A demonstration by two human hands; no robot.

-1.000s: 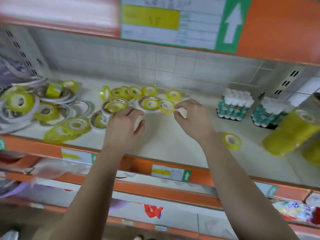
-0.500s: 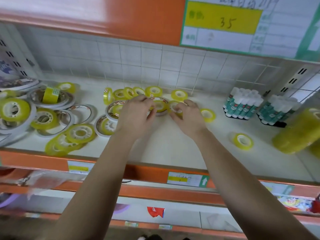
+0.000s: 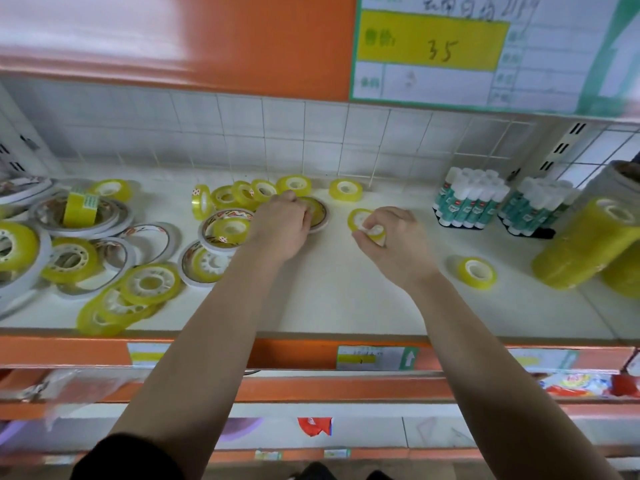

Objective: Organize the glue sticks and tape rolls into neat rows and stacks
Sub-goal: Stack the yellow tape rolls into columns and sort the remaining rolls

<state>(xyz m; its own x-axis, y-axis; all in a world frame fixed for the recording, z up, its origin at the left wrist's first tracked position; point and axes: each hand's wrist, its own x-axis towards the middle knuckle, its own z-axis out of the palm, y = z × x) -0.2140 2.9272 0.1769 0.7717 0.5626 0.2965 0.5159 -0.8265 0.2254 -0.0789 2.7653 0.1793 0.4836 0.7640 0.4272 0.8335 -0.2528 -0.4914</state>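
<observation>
The person's right hand (image 3: 393, 245) pinches a small yellow tape roll (image 3: 363, 220) between thumb and curled fingers, holding it near the middle of the white shelf (image 3: 329, 299). The left hand (image 3: 280, 228) lies just to its left, with its fingers curled over the near edge of a wide flat tape ring (image 3: 318, 211), grasping it; a yellow roll sits inside that ring, mostly hidden by the knuckles.

Just beyond the left hand, a short row of yellow rolls (image 3: 242, 195) stands on edge and leans together. A single roll (image 3: 345, 190) lies flat to the right of that row, near the tiled back wall. Another lone roll (image 3: 476, 272) lies flat to the right of the right wrist.

On the left side of the shelf, a loose heap of tape rolls and rings (image 3: 86, 251) overlaps in no order, some rings holding smaller rolls.

At the far right, two packs of glue sticks (image 3: 471, 200) stand upright side by side, white caps up. A tall stack of large yellow rolls (image 3: 585, 244) leans at the right edge, just beside them.
</observation>
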